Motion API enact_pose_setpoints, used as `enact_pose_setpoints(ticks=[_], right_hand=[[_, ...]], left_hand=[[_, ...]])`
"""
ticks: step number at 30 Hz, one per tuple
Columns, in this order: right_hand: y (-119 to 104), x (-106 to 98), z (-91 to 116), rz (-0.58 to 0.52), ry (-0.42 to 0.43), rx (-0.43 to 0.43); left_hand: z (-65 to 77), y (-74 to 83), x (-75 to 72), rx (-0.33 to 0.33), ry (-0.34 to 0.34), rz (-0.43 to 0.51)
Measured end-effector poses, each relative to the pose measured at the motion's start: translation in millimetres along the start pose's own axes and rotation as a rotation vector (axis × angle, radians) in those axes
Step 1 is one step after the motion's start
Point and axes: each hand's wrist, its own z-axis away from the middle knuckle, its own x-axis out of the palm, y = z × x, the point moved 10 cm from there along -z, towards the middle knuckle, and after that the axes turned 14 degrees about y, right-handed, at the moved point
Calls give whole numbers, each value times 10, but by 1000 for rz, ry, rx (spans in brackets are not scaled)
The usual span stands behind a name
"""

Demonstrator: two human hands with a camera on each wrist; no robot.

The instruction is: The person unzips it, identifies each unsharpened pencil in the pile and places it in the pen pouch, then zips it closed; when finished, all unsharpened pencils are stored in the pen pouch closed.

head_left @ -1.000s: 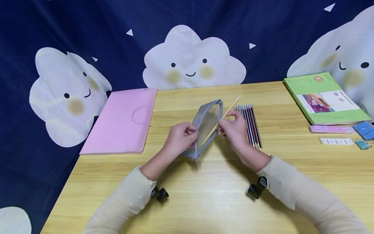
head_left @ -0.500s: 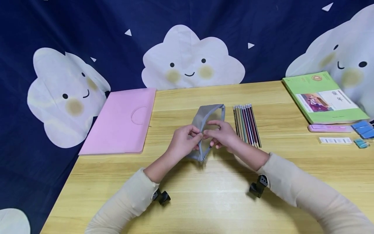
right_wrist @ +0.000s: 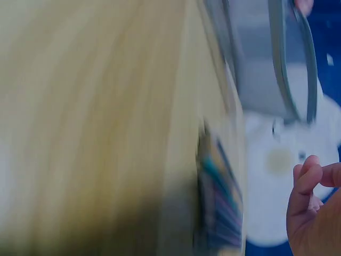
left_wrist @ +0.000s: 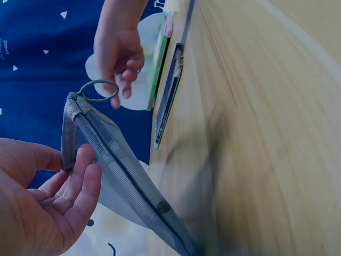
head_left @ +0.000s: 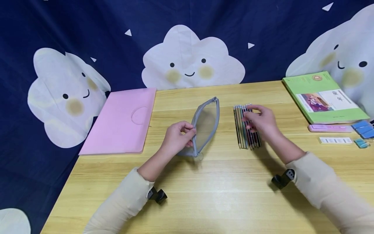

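1. Pinching the mesh pouch (head_left: 206, 126) by its rim with the left hand (head_left: 179, 134), left of the pencils (head_left: 246, 139)
2. Hovering above them with the right hand (head_left: 263, 122), loosely curled around nothing
3. Risking scattered pencils from a careless brush, or a collapsed mouth from a one-edge grip
4. With sharpened tips at the near end, lengthwise near-to-far, like the right-facing mouth

On wood-grain table (head_left: 204, 204): pink folder (head_left: 119, 125) at left; pencil row (head_left: 240, 130) near middle; at right, green book (head_left: 324, 97), pink case (head_left: 330, 128), white strip (head_left: 335, 140), blue pieces (head_left: 363, 128), teal clips (head_left: 361, 143).
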Motion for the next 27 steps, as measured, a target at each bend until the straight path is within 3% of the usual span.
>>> enact_pose_setpoints(ticks=[4,8,18,27], right_hand=[[83,-324,-153,42,59,18],[175,-479,-239,168,41,-2],[415,-425,-319,451,-84,-63],[442,-361,-343,584,-111,-99]], left_hand=[[2,6,-22,-2,2,-3],[5,1,-23,-10,0,-4],[28,5,-9,-15,-11,-8],[128,214,-34,-16,-23,-12]])
